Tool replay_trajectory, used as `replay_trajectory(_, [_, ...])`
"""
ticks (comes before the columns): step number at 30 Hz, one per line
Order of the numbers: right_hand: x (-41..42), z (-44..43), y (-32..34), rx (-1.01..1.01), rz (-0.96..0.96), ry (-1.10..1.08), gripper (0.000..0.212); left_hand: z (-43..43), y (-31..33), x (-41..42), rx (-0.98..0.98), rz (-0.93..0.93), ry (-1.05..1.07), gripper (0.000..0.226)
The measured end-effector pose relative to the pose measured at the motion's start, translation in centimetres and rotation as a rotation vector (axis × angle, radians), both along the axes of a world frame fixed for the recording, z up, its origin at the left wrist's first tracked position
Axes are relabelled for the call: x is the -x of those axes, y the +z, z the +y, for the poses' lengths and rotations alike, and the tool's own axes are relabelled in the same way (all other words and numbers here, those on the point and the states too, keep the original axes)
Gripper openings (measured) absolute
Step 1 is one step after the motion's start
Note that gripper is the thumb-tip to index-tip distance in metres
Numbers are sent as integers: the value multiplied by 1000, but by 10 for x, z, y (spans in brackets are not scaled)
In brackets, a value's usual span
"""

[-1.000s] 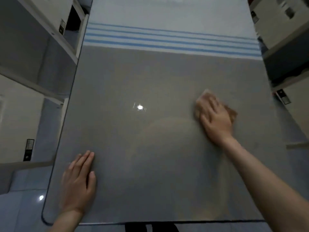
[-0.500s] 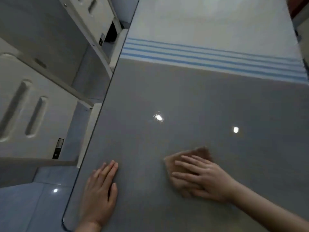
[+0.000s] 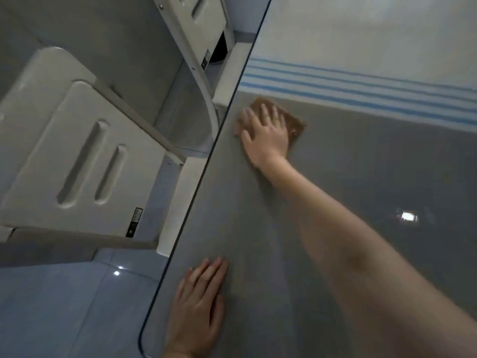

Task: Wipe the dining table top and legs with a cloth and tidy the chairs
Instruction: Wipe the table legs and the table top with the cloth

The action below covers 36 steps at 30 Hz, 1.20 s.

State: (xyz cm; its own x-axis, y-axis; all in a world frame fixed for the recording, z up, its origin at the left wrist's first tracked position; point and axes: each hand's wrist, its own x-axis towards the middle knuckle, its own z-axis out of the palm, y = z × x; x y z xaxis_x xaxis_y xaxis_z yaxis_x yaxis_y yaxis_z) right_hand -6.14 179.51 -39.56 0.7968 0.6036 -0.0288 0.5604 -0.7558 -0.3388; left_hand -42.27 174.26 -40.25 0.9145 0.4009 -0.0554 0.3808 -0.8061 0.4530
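Head view: right hand [image 3: 265, 133], fingers [image 3: 263, 111] spread, presses the cloth [image 3: 296, 125] at the surface's [image 3: 361, 189] left edge (chairs [image 3: 77, 151] beyond). Left hand [image 3: 198, 311], fingers together, lies flat by the corner.

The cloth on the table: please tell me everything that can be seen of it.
The cloth is small, orange-brown and looks like soft, fuzzy fabric. It lies flat on the grey table top, near its left edge and just short of the blue stripes. The right hand presses on it with straight, spread fingers and covers most of it; only a far corner and the right side show.
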Motion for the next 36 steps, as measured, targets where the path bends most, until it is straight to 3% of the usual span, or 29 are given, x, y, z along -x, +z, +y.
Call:
replay_trajectory(2, [66, 17, -4, -2, 1, 255, 57, 0, -2, 0, 2, -4, 8, 50])
replay_trajectory(5, [127, -29, -7, -17, -12, 581, 55, -1, -2, 1, 18, 27, 40, 52])
replay_trajectory(8, [117, -129, -9, -33, -42, 618, 56, -2, 3, -4, -28, 40, 37, 54])
replay_trajectory(11, [38, -214, -6, -34, -53, 394, 56, -4, 4, -6, -37, 47, 43, 53])
replay_trajectory(14, [-79, -258, -13, 5, -46, -92, 60, -4, 3, -4, -35, 55, 51, 54])
replay_trajectory(18, [-159, -216, -22, 19, -6, -530, 68, -5, 5, -5, -44, 53, 51, 54])
replay_trajectory(20, [-130, -163, -14, 10, 7, -561, 67, -4, 5, -4, -39, 61, 50, 54])
replay_trajectory(25, [56, -116, -10, -35, -63, 36, 58, -4, 7, -5, -55, 73, 46, 54])
replay_trajectory(30, [221, -252, -7, -34, -4, 253, 55, -5, 10, -5, -71, 68, 45, 55])
replay_trajectory(33, [257, -360, 0, 40, 8, 359, 54, -7, 10, -6, -77, 47, 47, 54])
replay_trajectory(36, [231, -454, 4, 59, 39, 149, 54, -8, 7, -4, -99, 32, 41, 55])
